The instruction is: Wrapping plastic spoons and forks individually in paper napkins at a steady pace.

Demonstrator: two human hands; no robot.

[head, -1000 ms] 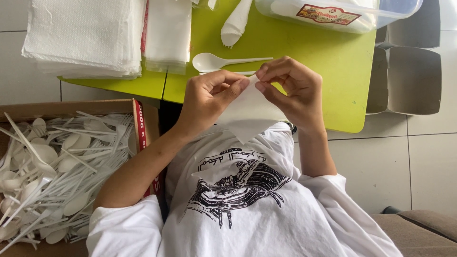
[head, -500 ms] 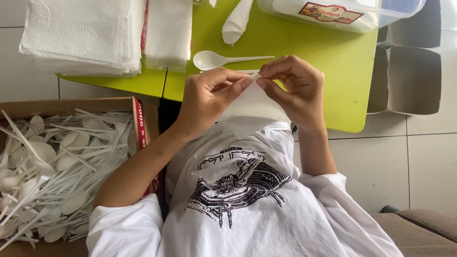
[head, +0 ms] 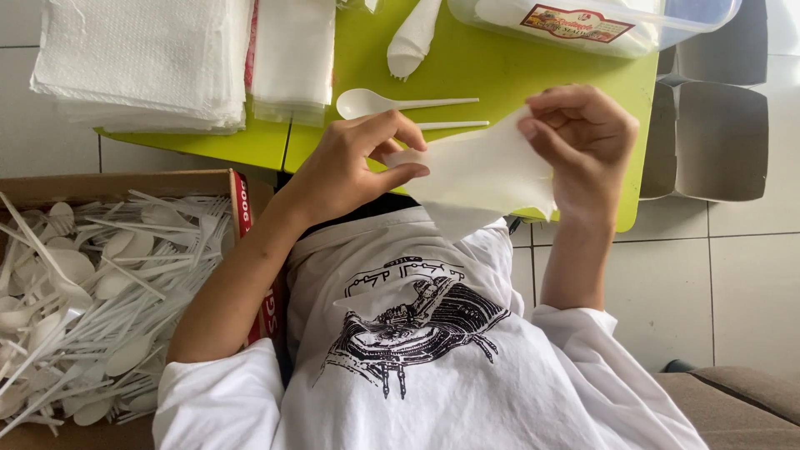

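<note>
- Over the near edge of the green table (head: 583,75), both hands hold one white napkin (head: 487,171) stretched between them, above the lap, off the tabletop.
- Left hand (head: 354,162): thumb and fingers pinched on the napkin's left edge. Right hand (head: 583,137): fingertips pinched on its upper right corner. Both grips closed on the sheet.
- Judgement: keep the pinches at the edges and the tension light and even; thin tissue tears if pulled hard or gripped mid-sheet.
- Just beyond the napkin, a white plastic spoon (head: 392,103) lies flat on the table, a second thin white handle beside it, type unclear.
- Far left corner of the table: two stacks of white napkins (head: 142,58), overhanging the edge.
- Far edge, middle: a rolled white bundle (head: 412,37), contents hidden.
- Far right corner: clear plastic tub (head: 600,25) with white contents, not identifiable.
- On the floor left of the table: open cardboard box (head: 125,183) filled with loose white plastic spoons and forks (head: 92,292), jumbled.
- Right of the table: grey open-topped trays (head: 717,137), contents not visible.
</note>
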